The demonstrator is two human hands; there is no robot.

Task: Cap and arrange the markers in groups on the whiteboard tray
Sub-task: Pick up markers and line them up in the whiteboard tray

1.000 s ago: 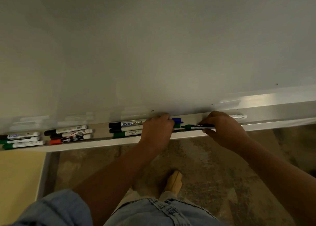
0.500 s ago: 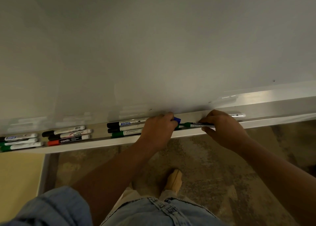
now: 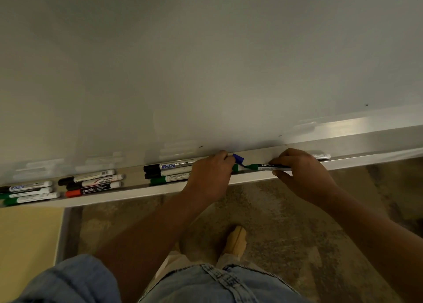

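Blue cap, green marker, orange-capped marker, white tray, mottled brown floor, light-blue denim.

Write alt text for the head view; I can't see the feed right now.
The right hand pinches a green-capped marker at the whiteboard tray, while the left hand curls over the ends of a three-marker group, a blue cap showing just beyond it. Further left lie a second group and a third group, three markers each.

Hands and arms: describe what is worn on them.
Both the left hand and the right hand are bare: no gloves, rings or watch visible. The left forearm and right forearm are uncovered, with no sleeve in view.
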